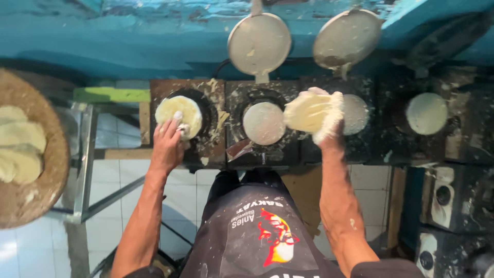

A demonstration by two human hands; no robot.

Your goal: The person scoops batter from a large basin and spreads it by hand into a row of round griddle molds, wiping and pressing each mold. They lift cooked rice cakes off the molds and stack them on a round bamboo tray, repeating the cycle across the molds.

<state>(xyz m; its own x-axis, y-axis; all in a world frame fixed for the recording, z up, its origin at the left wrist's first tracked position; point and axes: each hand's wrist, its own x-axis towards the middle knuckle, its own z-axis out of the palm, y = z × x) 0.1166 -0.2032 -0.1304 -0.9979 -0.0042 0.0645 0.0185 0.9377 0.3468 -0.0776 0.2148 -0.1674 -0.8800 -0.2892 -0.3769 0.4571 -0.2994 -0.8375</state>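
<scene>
Two hands: left (167, 146), right (329, 121). Four round griddle plates (264, 122). Two raised lids (259, 44). One woven tray (49, 190).

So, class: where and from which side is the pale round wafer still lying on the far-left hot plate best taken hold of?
Grip the round wafer by its near right rim, from the person's side. It lies flat in the plate's recess, so only the thin edge offers purchase, where the left hand already touches.

dark batter-crusted stove bench (208, 149) carrying round griddle plates (264, 123), pale cake (178, 115).
</scene>
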